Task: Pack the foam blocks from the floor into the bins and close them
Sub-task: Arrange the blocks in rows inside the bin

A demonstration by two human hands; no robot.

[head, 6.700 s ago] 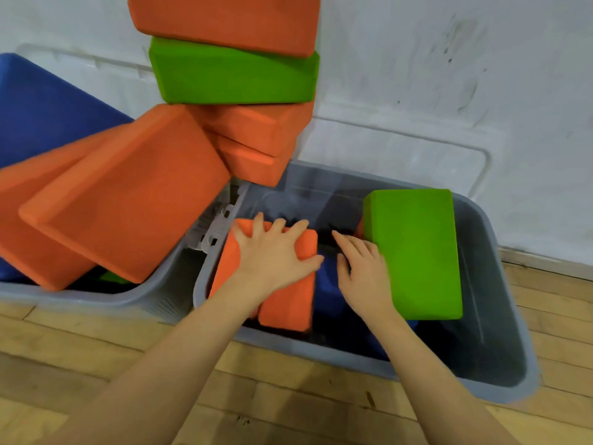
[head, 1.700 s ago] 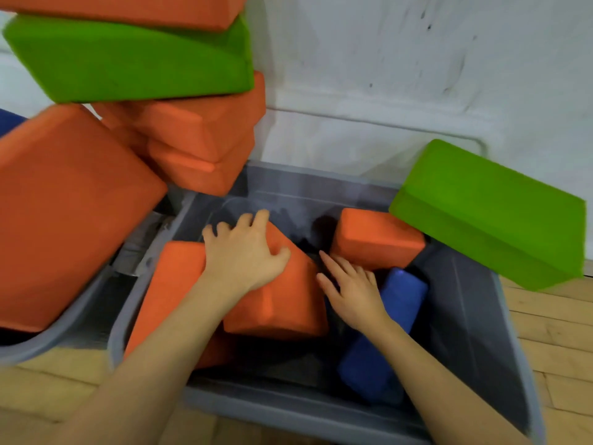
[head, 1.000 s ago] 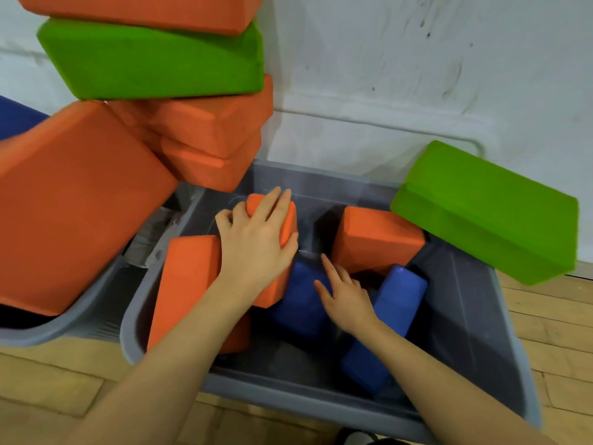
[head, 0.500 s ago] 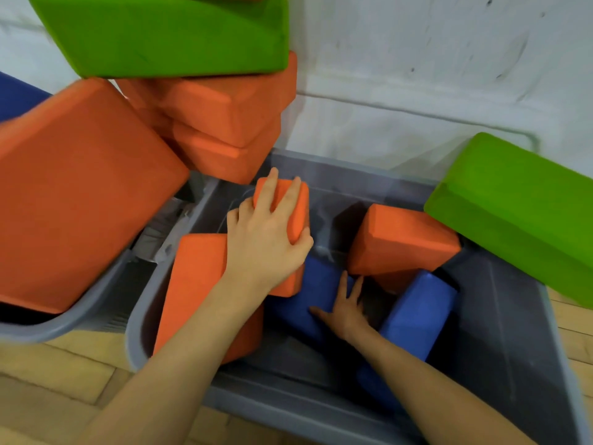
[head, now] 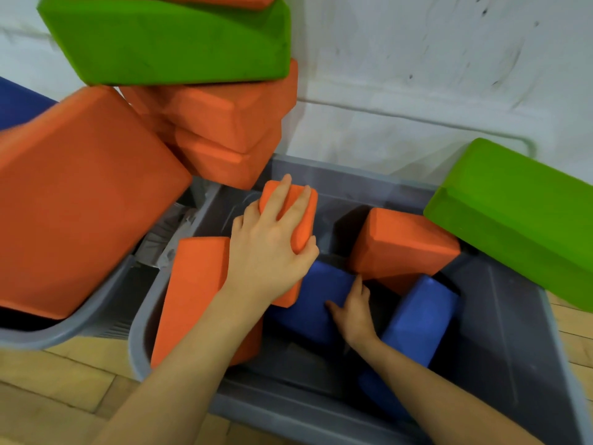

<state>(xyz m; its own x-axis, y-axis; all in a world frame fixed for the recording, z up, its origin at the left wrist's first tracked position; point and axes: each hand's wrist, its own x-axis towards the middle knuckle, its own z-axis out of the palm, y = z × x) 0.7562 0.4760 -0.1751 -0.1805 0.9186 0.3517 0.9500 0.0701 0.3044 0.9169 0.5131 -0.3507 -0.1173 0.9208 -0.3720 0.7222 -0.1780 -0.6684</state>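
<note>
Grey bin: a smooth plastic tub on the wooden floor against a scuffed white wall, open at the top, with foam blocks lying loose inside
Left grip: the left hand holds an upright orange block near the bin's far-left corner, fingers spread over its top edge and front face, thumb wrapped round the right side
Right grip: the right hand reaches deep into the bin and rests on a blue block; thumb and fingers lie across its right end, but whether they press or pinch it I cannot tell
Blocks and grip: the blue block sits just below and to the right of the held orange block, low in the bin
Other blocks inside: a long orange slab leans along the left wall under the left forearm; a chunky orange block stands tilted at the back; a second blue block slants beside the right wrist
Rim: a green block rests tilted on the bin's far-right edge
Texture: matte, fine-grained foam bricks with bevelled edges
Arms: both bare forearms come up from the bottom edge, the left above the right
Neighbour bin: a second grey tub on the left, piled with big orange blocks and a green one
</note>
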